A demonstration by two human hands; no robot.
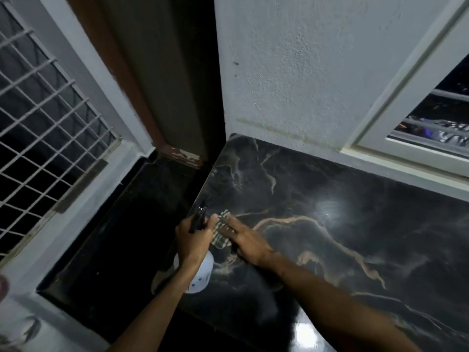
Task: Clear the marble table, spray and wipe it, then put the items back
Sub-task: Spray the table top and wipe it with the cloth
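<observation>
The dark marble desk (pixel 342 212), veined in pale brown, fills the right half of the view and carries only a cloth. That striped cloth (pixel 221 231) lies crumpled near the desk's left edge, roughly midway along it. The right hand (pixel 247 241) lies flat on the cloth, its fingers (pixel 234 226) stretched out and close together, pressing the fabric to the marble rather than gripping it; the forearm runs back toward the near right corner of the desk.

Just beside it, at the left edge, the left hand (pixel 194 238) holds a spray bottle (pixel 199 271). Its fingers are wrapped tight around the black trigger head (pixel 199 221), whose nozzle points toward the far side of the desk. The white, rounded body of the bottle hangs below the hand, over the desk's left edge; whether it touches the marble cannot be told.

A bright reflection of a lamp sits on the marble right of centre. Beyond the far edge rises a white textured wall (pixel 291 72) with a window frame (pixel 396 110) at the right. Left of the desk lie a dark floor, a brown door frame (pixel 142 118) and a white metal grille (pixel 43 118).
</observation>
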